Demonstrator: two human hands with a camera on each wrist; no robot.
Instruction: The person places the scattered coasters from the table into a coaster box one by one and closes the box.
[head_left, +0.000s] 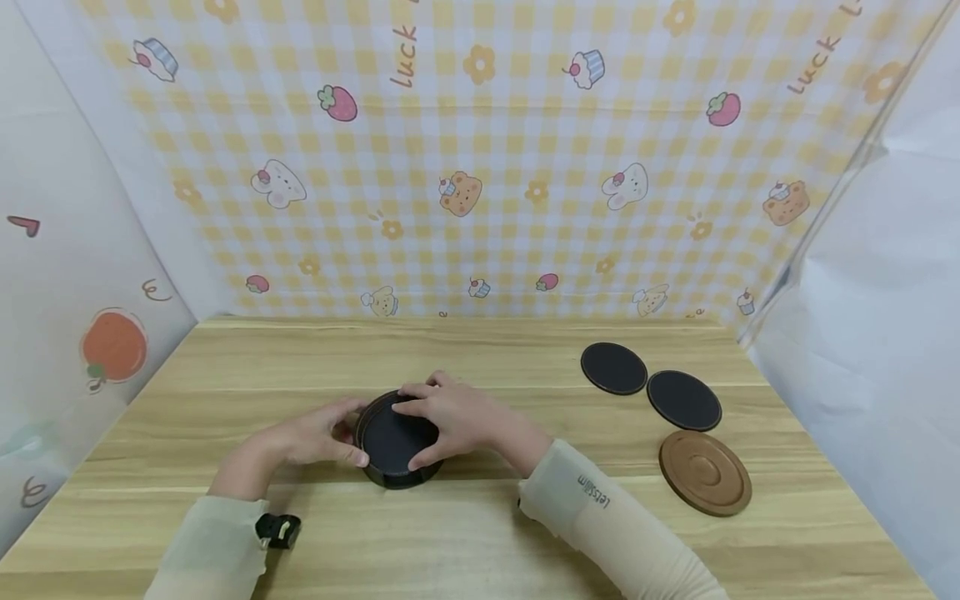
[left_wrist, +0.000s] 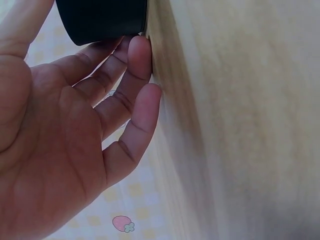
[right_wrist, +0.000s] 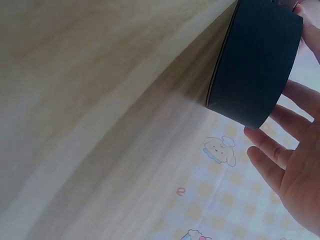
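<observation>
A round black coaster holder (head_left: 395, 481) stands on the table, with a flat black coaster (head_left: 395, 437) lying inside its rim. My left hand (head_left: 315, 433) grips the holder's left side, thumb at the near edge and fingers round behind. In the left wrist view the holder's smooth dark wall (left_wrist: 102, 20) meets the fingertips of this hand (left_wrist: 75, 125). From the right, my right hand (head_left: 461, 421) reaches over the top, fingers spread and touching the coaster and rim. The right wrist view shows its loosely extended fingers (right_wrist: 267, 147) beside the holder (right_wrist: 257, 62).
Two black coasters, one farther back (head_left: 613, 367) and one nearer (head_left: 684, 400), lie flat at the right. In front of them is a round brown wooden coaster (head_left: 705, 472). A checked cloth (head_left: 510, 242) hangs behind the wooden table (head_left: 420, 550), and white sheets flank both sides.
</observation>
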